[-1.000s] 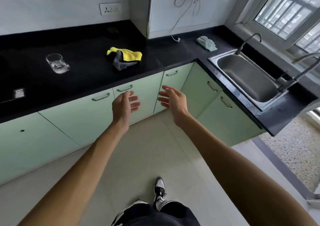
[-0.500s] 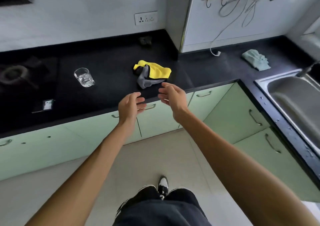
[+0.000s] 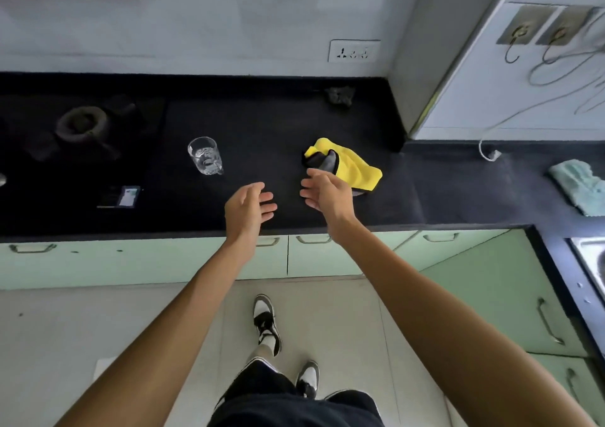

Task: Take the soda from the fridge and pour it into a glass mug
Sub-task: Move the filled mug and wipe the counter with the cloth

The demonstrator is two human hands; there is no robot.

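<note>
Black table under both my hands, nothing gripped. Left hand loose, fingers half curled, empty. Right hand spread, palm facing left, empty, in front of the yellow cloth. Mug stands upright on the table, up-left of my left hand, apart from it. Soda and fridge not in view. Sink at far right.

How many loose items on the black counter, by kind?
Glass mug: 1
Cloths: 2, yellow-grey cloth and pale green cloth
Small card-like item: 1
Dark lump by the back wall: 1
Total: 5
No soda is in view; both hands are empty.
</note>
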